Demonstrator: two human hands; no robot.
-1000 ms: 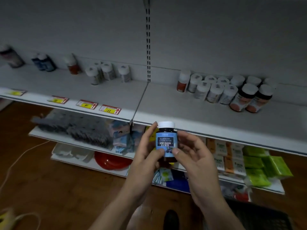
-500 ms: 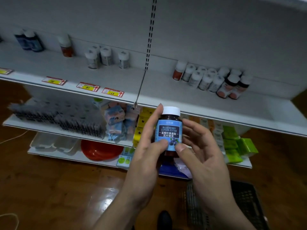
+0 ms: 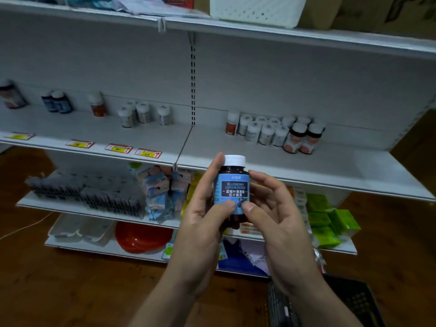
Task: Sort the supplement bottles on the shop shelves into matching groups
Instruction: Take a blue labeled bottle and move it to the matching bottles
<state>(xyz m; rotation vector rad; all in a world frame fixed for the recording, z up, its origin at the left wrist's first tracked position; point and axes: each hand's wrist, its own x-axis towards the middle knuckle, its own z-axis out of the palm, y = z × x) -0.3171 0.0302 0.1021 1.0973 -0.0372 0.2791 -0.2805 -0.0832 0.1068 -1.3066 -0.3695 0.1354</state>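
Note:
I hold a dark bottle with a white cap and a blue blueberry lutein label [image 3: 232, 185] upright in front of the shelf edge. My left hand [image 3: 203, 220] grips its left side, thumb on the label's lower part. My right hand [image 3: 273, 215] pinches it from the right, thumb on the label's lower corner. On the white middle shelf [image 3: 330, 166] stand a cluster of white bottles [image 3: 264, 131], two dark bottles with orange labels [image 3: 304, 139], a red-labelled bottle [image 3: 232, 123], several white bottles [image 3: 141, 114], another red-labelled bottle [image 3: 98, 105] and two blue-labelled bottles [image 3: 57, 102].
Yellow price tags [image 3: 118, 147] line the shelf's front edge. Lower shelves carry grey packs [image 3: 89, 192], blue packets [image 3: 162, 192], green packs [image 3: 330, 218] and a red bowl [image 3: 141, 237]. A white basket [image 3: 254, 10] sits on the top shelf. A black crate [image 3: 354, 300] lies on the wooden floor.
The view has tilted up and pulled back, showing the top shelf. The bottle stays held in both hands, raised slightly toward the middle shelf's edge.

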